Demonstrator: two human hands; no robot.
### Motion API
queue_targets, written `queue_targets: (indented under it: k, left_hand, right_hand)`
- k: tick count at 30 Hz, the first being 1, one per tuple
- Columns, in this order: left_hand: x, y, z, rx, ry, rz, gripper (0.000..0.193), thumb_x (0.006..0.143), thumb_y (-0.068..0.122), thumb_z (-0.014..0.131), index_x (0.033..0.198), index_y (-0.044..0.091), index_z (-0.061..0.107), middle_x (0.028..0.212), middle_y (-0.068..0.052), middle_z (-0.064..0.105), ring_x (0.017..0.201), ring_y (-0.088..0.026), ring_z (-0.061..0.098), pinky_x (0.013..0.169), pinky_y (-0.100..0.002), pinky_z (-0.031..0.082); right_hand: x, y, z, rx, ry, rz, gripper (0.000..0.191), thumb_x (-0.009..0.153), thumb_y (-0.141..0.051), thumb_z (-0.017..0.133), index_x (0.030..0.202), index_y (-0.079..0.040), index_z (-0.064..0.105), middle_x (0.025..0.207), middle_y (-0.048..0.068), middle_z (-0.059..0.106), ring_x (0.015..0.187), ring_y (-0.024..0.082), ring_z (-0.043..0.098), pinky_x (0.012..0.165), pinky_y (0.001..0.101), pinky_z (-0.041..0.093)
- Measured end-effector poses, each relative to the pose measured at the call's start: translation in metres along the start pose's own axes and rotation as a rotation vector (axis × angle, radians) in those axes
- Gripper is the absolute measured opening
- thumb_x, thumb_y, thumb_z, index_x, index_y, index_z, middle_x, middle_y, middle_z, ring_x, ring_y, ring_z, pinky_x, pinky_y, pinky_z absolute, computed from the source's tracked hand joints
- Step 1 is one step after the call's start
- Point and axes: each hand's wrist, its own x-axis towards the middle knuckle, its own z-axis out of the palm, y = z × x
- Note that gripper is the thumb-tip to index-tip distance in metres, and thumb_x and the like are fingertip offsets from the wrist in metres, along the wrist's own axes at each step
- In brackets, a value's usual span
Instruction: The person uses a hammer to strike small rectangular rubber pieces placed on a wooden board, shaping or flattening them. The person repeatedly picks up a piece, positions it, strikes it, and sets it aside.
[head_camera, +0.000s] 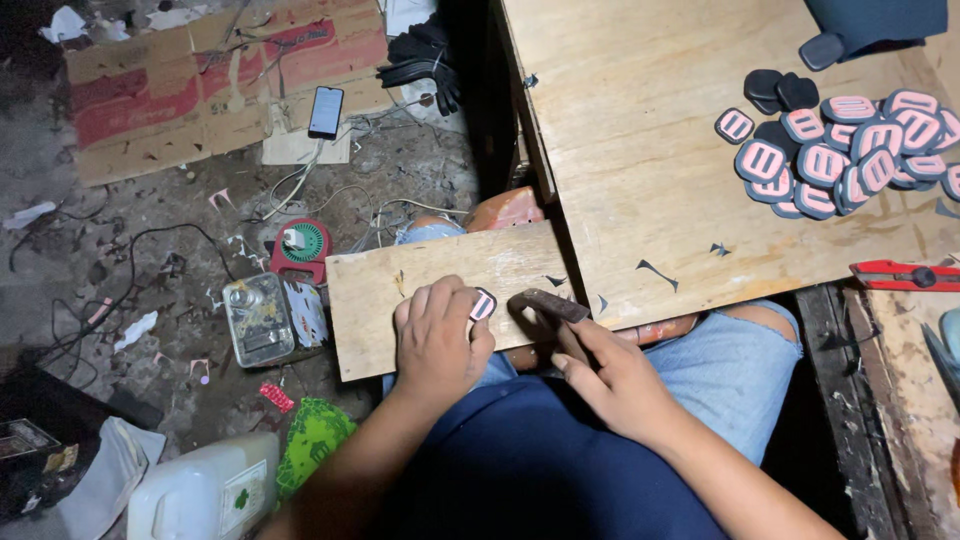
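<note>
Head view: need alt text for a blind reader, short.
Seen from above, a seated person's left hand presses a small pink-and-black rubber piece onto a plywood board on their lap, while the right hand holds a dark flat tool beside it. A pile of similar pieces lies on the wooden table; the floor is cluttered.

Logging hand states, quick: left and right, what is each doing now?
Left hand: closed on a small pink piece, pressed to the board.
Right hand: holding a dark block.
</note>
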Motion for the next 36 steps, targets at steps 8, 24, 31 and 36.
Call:
queue_targets:
  k: [8, 24, 31, 36]
  left_hand:
    - [0.000, -0.015, -0.006, -0.119, -0.089, -0.001, 0.010, 0.083, 0.019, 0.075, 0.090, 0.011, 0.076, 0.103, -0.001, 0.070, 0.105, -0.022, 0.062, 0.089, -0.042, 0.041]
    - [0.008, -0.024, 0.014, -0.039, -0.005, -0.033, 0.044, 0.079, 0.028, 0.082, 0.109, 0.006, 0.059, 0.103, -0.010, 0.063, 0.103, -0.032, 0.058, 0.092, -0.047, 0.041]
    - [0.007, -0.023, 0.022, 0.045, -0.009, -0.113, 0.045, 0.078, 0.031, 0.082, 0.109, 0.008, 0.059, 0.104, -0.011, 0.063, 0.101, -0.033, 0.057, 0.090, -0.046, 0.041]
    - [0.015, -0.014, 0.008, 0.029, -0.171, -0.205, 0.046, 0.079, 0.039, 0.082, 0.113, 0.012, 0.065, 0.100, -0.010, 0.062, 0.101, -0.033, 0.057, 0.089, -0.048, 0.040]
  right_hand:
    - [0.032, -0.009, 0.018, -0.060, -0.063, 0.072, 0.030, 0.098, -0.020, 0.065, 0.122, -0.002, 0.065, 0.104, 0.021, 0.074, 0.096, 0.036, 0.073, 0.085, 0.0373, 0.056]
    - [0.051, -0.021, 0.024, 0.017, -0.059, 0.143, 0.041, 0.097, -0.022, 0.062, 0.131, 0.001, 0.060, 0.100, 0.019, 0.076, 0.090, 0.028, 0.075, 0.080, 0.0346, 0.057]
    - [0.047, 0.001, 0.031, -0.099, -0.031, 0.132, 0.028, 0.099, -0.025, 0.065, 0.115, -0.002, 0.067, 0.099, 0.021, 0.074, 0.090, 0.031, 0.073, 0.083, 0.0354, 0.057]
    - [0.052, 0.001, 0.025, 0.082, -0.054, 0.114, 0.051, 0.095, -0.024, 0.065, 0.137, 0.003, 0.056, 0.112, 0.021, 0.075, 0.102, 0.026, 0.075, 0.088, 0.0336, 0.056]
